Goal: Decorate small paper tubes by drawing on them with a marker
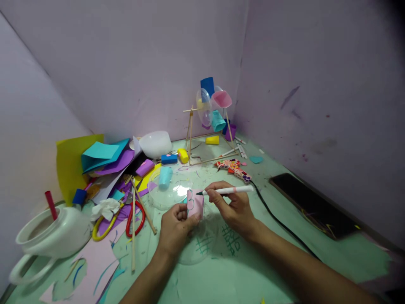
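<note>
pink paper piece [194, 204]: a small curled piece, held upright just above the table [253, 270], between the two hands and over a clear plastic disc [202, 247].
left hand [175, 230]: closed around the pink paper piece, thumb and fingertips pinching its lower left edge.
right hand [232, 207]: closed in a writing grip on a white marker [228, 191], whose dark green tip touches the top of the pink paper piece.
likely handling: very light and thin, probably soft enough to crease or flatten under a hard squeeze. It looks dry and not slippery.
where to hold: low and at the edges, as the left hand does, which leaves the upper face free for the tip. Support from behind would keep it from bending away from the tip.
beyond the hands: a clear lid [177, 192] bearing a light blue roll [165, 177].
left of the left hand: scissors [135, 219] and a wooden stick [133, 228].
beyond the right hand: a patterned glue gun [234, 168], with its black cable [278, 221] trailing past the right wrist.
</note>
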`<control>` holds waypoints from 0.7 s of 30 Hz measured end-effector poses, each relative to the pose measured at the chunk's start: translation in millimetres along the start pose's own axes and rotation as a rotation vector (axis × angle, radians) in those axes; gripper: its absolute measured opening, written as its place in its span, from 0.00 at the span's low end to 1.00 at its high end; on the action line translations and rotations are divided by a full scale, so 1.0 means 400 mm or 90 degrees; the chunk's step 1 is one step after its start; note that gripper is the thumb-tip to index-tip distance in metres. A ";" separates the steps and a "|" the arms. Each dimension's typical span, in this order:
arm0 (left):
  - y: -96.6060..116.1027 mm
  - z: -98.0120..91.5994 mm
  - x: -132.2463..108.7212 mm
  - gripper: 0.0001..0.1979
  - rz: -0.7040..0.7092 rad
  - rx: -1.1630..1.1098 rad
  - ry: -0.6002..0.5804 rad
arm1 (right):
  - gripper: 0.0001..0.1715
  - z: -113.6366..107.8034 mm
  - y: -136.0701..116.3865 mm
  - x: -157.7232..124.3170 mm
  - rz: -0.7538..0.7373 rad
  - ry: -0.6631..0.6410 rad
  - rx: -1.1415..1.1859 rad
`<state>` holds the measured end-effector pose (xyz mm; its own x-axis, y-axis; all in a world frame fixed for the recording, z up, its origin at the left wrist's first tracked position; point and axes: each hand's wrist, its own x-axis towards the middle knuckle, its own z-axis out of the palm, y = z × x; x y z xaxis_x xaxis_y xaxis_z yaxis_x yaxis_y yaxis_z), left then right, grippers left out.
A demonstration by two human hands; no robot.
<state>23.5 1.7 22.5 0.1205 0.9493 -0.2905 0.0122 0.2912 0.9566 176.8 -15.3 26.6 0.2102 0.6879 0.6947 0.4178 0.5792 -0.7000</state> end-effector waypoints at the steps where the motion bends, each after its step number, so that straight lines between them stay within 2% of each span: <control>1: 0.004 0.002 -0.002 0.17 -0.002 0.002 0.004 | 0.06 0.000 0.002 0.000 -0.006 0.000 -0.008; 12: -0.034 -0.006 0.020 0.17 0.014 0.015 0.002 | 0.06 0.002 0.008 -0.003 -0.008 -0.036 0.008; 16: -0.025 -0.004 0.015 0.18 0.014 0.009 0.012 | 0.06 0.000 0.012 -0.004 -0.019 0.014 -0.004; 21: -0.005 0.002 0.002 0.17 0.022 0.030 0.023 | 0.06 0.000 0.011 -0.004 -0.016 -0.049 -0.013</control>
<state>24.5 1.9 20.5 0.0861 0.9627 -0.2567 0.0559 0.2526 0.9660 178.5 -13.8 22.5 0.1316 0.7050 0.6969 0.4404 0.5883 -0.6782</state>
